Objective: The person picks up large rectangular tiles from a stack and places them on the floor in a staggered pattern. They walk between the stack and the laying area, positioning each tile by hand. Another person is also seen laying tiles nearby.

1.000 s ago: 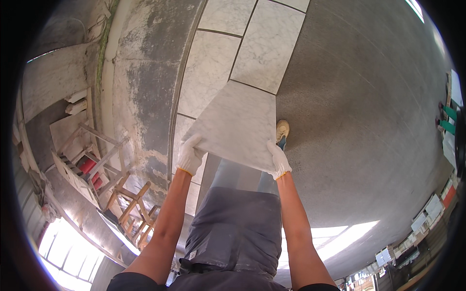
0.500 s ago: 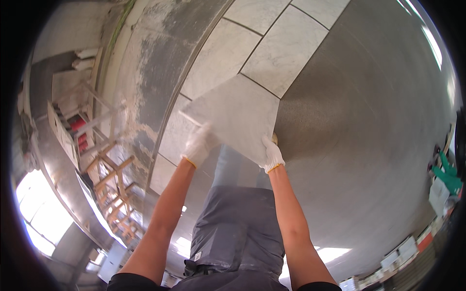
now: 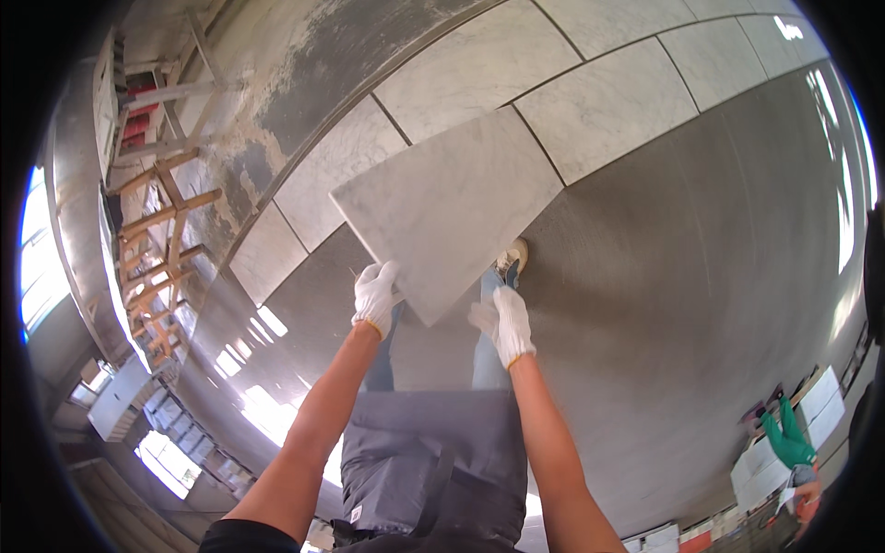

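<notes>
A pale grey-veined marble slab point(image 3: 452, 198) is tilted in front of me. Its far corner overlaps the rows of laid slabs. My left hand point(image 3: 374, 293), in a white knit glove with a yellow cuff, is closed on the slab's near left edge. To the right of the slab's nearest corner is my right hand point(image 3: 507, 324), gloved the same way. It is off the slab with its fingers apart, partly smeared by motion. Laid marble slabs point(image 3: 608, 106) with dark gaps between them run in two rows beyond the held one. My shoe point(image 3: 513, 256) shows just beside the slab's right edge.
Smooth grey floor point(image 3: 664, 304) stretches to the right. A worn, patchy strip point(image 3: 304, 111) borders the slabs' far side. Wooden frames point(image 3: 171, 217) stand at the left. Far off at the lower right, a person in green trousers point(image 3: 788, 438) is beside pale panels point(image 3: 820, 405).
My right hand has let go of the slab's right edge and moved slightly nearer me. My view has turned, and the left hand has shifted down along the slab's left edge.
</notes>
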`<state>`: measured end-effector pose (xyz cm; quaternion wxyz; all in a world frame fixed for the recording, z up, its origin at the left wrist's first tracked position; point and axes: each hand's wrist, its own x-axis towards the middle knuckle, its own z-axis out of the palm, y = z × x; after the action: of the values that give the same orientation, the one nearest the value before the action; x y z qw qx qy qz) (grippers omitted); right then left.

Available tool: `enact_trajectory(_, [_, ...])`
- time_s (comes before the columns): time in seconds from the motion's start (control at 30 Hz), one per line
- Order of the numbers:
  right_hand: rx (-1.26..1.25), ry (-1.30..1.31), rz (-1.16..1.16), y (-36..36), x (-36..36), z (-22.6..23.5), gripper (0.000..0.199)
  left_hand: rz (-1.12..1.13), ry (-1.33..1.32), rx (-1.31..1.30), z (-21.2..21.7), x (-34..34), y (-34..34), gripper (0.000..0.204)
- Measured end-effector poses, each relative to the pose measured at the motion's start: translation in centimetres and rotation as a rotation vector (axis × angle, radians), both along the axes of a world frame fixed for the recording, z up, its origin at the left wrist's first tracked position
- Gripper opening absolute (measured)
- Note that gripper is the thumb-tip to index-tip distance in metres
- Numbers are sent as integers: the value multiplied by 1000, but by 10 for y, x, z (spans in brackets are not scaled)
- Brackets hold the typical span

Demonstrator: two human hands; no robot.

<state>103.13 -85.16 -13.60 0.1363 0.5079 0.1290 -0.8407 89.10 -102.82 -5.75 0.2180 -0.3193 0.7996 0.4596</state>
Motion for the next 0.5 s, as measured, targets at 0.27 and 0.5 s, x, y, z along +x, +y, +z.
enact_trajectory(0.27, [37, 24, 199, -122, -32, -18, 58, 8, -168, 35, -202, -50, -214, 30])
enact_trajectory(0.5, [100, 55, 322, -140, -59, -24, 47, -61, -215, -37, -359, -94, -286, 53])
